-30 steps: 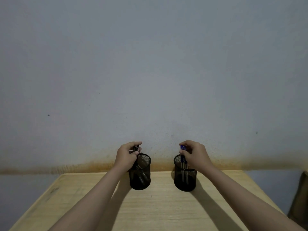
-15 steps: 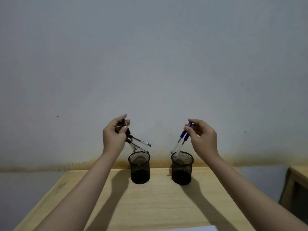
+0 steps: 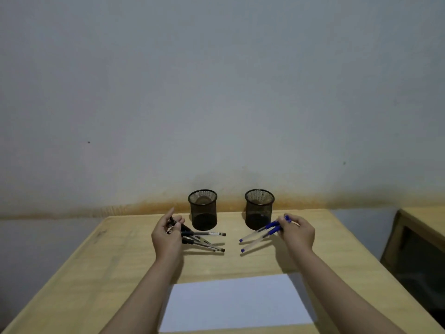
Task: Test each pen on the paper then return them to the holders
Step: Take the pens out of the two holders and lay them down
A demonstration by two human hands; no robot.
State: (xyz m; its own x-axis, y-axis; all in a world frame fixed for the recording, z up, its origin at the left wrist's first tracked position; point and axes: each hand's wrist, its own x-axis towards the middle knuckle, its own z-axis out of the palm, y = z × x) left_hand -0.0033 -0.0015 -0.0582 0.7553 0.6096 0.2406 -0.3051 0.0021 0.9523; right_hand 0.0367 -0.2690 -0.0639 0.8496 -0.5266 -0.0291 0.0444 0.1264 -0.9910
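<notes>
Two arms come up from the bottom of the picture. Both are bare all the way down to the edge, with no sleeves showing. The left hand [image 3: 167,237] is bare too, and so is the right hand [image 3: 297,233]. There are no gloves, rings, watches or bands on them. The fingers look thin, and the nails look short and plain. Each arm is long and slim.

black mesh holders [image 3: 202,209], black-capped pens [image 3: 204,239], blue-capped clear pens [image 3: 258,235], white paper [image 3: 237,302], pale wood tabletop [image 3: 108,261], grey wall [image 3: 216,92] with a rusty orange stain
</notes>
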